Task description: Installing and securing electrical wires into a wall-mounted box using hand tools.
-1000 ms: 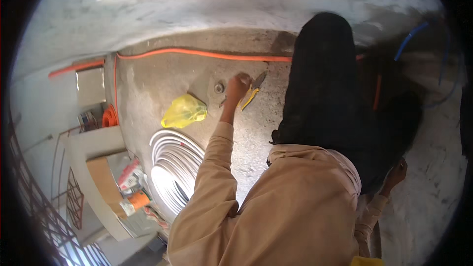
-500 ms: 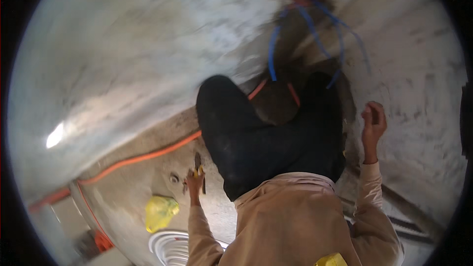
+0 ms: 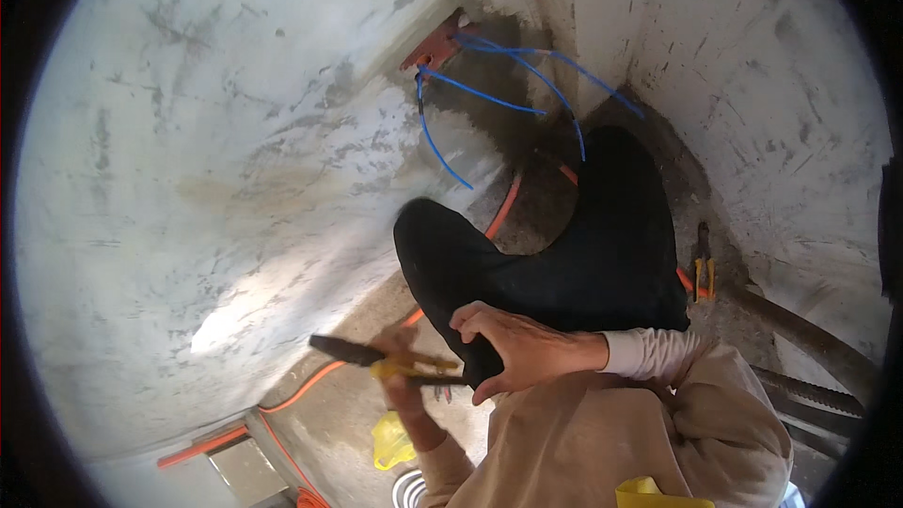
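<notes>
My left hand (image 3: 403,393), smeared by motion, is closed around a pair of pliers (image 3: 350,350) with dark jaws and yellow handles, the jaws pointing left toward the wall. Across my lap reaches my right hand (image 3: 538,353), open and holding nothing; its thumb is apart from the curved fingers, close to the handle ends. In front of my knees, several blue wires (image 3: 487,94) stick out of a reddish-brown wall box (image 3: 437,45) set in grey mortar.
Another pair of yellow-handled pliers (image 3: 704,268) lies on the floor at right. An orange conduit (image 3: 303,388) runs along the wall base. Beside my left arm are a yellow plastic bag (image 3: 392,442) and a white coil (image 3: 408,489). Dark bars (image 3: 809,334) lie at right.
My left hand has lifted the pliers higher and closer to my lap. My right hand has come from the right wall across to the left. The view has shifted, showing the wall box more clearly.
</notes>
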